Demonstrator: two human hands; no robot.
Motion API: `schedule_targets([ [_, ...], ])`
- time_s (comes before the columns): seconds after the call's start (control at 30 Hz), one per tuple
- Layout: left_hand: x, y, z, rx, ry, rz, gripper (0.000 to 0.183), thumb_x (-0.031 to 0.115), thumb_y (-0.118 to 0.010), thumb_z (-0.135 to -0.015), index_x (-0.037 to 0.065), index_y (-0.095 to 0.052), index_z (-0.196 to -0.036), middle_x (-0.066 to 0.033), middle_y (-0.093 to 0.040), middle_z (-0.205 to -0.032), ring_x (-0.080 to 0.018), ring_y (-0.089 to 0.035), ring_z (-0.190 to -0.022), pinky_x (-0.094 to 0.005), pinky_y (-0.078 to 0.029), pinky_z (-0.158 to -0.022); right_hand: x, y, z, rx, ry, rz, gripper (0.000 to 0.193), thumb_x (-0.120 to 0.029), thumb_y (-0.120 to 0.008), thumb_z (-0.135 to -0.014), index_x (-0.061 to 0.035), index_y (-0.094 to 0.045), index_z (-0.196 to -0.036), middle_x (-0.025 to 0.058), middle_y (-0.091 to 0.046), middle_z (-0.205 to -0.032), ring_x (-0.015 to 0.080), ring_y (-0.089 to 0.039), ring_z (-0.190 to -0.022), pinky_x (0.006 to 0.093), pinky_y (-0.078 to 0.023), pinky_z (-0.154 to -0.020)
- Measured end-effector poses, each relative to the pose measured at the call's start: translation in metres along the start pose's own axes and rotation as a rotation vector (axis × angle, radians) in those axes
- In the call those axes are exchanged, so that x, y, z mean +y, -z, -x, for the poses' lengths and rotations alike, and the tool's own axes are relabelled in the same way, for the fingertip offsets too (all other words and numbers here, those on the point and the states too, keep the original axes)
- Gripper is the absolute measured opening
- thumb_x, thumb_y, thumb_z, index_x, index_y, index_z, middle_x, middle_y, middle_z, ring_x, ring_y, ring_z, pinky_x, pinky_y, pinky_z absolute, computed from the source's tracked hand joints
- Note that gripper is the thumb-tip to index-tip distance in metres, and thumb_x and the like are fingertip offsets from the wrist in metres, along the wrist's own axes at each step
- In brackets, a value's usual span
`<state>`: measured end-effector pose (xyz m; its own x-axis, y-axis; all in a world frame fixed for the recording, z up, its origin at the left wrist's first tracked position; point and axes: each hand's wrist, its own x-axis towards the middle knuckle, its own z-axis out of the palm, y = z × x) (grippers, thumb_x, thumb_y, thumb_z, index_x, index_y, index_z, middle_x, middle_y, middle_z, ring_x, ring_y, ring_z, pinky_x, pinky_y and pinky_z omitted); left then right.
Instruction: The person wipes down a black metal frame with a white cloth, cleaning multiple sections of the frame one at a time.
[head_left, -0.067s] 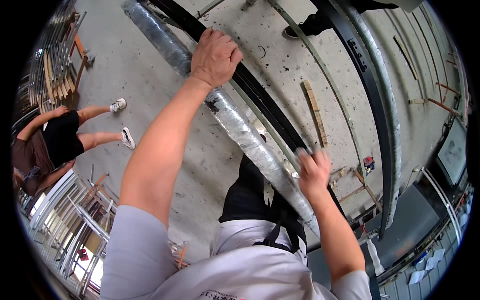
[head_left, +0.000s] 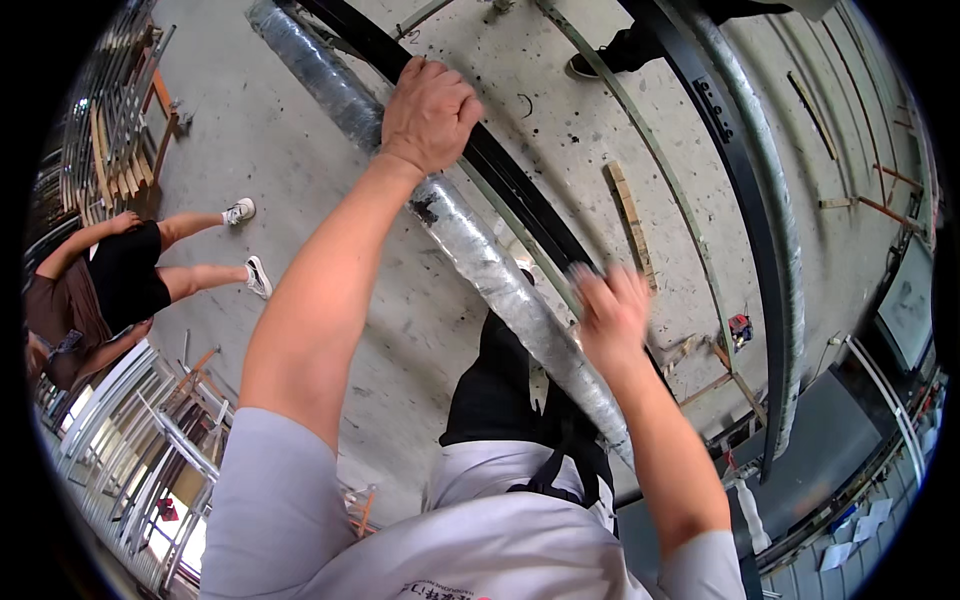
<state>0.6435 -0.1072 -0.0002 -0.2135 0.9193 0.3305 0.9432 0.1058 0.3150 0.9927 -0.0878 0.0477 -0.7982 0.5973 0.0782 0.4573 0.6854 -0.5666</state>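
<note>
A long black metal profile (head_left: 525, 200) runs from the upper left down to the right in front of me. My left hand (head_left: 430, 115) is closed over its upper part, knuckles up; the fingertips are hidden. Next to it, on my side, lies a padded rail (head_left: 470, 240) wrapped in shiny clear film, torn at one dark spot. My right hand (head_left: 612, 315) is over the lower stretch of the black profile, close to the padded rail. Motion smears its fingers, so I cannot make out whether it grips anything.
A second black profile (head_left: 735, 180) lies along another wrapped rail (head_left: 780, 220) on the right. Between them are a thin greenish bar (head_left: 650, 140) and a wooden strip (head_left: 630, 225). A person (head_left: 110, 270) stands at left, near metal racks (head_left: 140, 430). Another person's dark shoe (head_left: 595, 65) shows at top.
My right hand has shifted a little left and up along the black profile. My left hand keeps its place on it.
</note>
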Motion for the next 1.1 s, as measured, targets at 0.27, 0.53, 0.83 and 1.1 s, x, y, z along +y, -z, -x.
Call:
schedule_targets([
  [0.27,-0.015,-0.002,0.0,-0.05,-0.1,-0.089,0.016,0.016,-0.059,-0.092,0.004,-0.07,-0.096,-0.011,-0.067,-0.099,-0.0322,-0.06,-0.105,-0.0431,-0.044,-0.101,0.011,0.016,0.032,0.001,-0.019,0.053,0.016,-0.003,-0.071,-0.078,-0.0099,-0.067,-0.092,0.0094,-0.053,-0.082,0.0307,-0.056,-0.084,0.0437,-0.04,-0.073],
  [0.53,0.113,0.019,0.014,0.372,0.013,-0.072,0.022,0.01,-0.065,-0.087,0.001,-0.068,-0.106,-0.0146,-0.067,-0.1,-0.0333,-0.061,-0.101,-0.0439,-0.048,-0.091,0.065,0.112,0.226,-0.087,-0.235,0.232,0.016,-0.003,-0.068,-0.077,-0.0092,-0.07,-0.092,0.009,-0.053,-0.079,0.0312,-0.056,-0.082,0.0446,-0.04,-0.072],
  [0.83,0.413,0.025,0.19,-0.246,0.649,1.003,0.024,0.003,-0.064,-0.095,-0.005,-0.069,-0.117,-0.0123,-0.073,-0.106,-0.0216,-0.07,-0.102,-0.0335,-0.054,-0.09,0.052,0.129,0.266,0.306,-0.797,-0.832,0.004,-0.002,-0.07,-0.093,-0.0027,-0.071,-0.097,0.0058,-0.067,-0.093,0.016,-0.064,-0.083,0.0299,-0.051,-0.069],
  [1.1,0.483,0.025,0.189,-0.561,0.957,1.765,0.044,-0.002,-0.069,-0.095,-0.007,-0.056,-0.137,-0.0095,-0.069,-0.117,-0.0129,-0.066,-0.102,-0.0268,-0.055,-0.091,0.022,0.134,0.29,0.488,-0.987,-1.765,0.007,-0.006,-0.06,-0.102,-0.004,-0.066,-0.104,0.0069,-0.073,-0.099,0.0151,-0.069,-0.084,0.0308,-0.058,-0.068],
])
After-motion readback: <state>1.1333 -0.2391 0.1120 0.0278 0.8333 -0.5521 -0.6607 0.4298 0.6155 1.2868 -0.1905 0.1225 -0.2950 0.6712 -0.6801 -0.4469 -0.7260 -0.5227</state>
